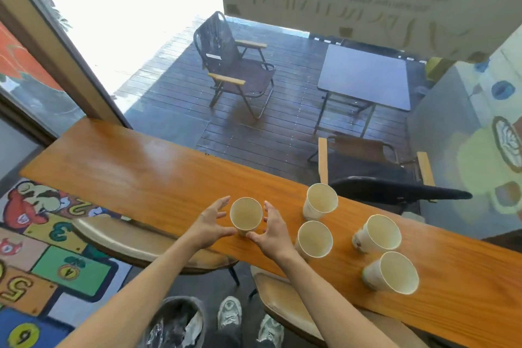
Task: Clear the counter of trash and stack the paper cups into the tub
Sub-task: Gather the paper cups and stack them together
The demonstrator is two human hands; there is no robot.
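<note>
Several empty white paper cups stand upright on the long wooden counter [135, 175]. The leftmost cup [245, 213] sits between my two hands. My left hand [210, 224] is just left of it, fingers spread, a small gap from its wall. My right hand [272, 230] is just right of it, fingers curved, its fingertips near the cup's base. Neither hand holds anything. Other cups stand to the right: one at the back [320, 200], one near the front edge [315, 239], and two further right [378, 233] [394, 272].
A grey bin [176, 322] with crumpled trash stands on the floor below the counter, by my shoes. Two tan stools [113, 234] [282, 299] are tucked under the counter's near edge. Beyond the counter, a folding chair and a dark table stand on a deck.
</note>
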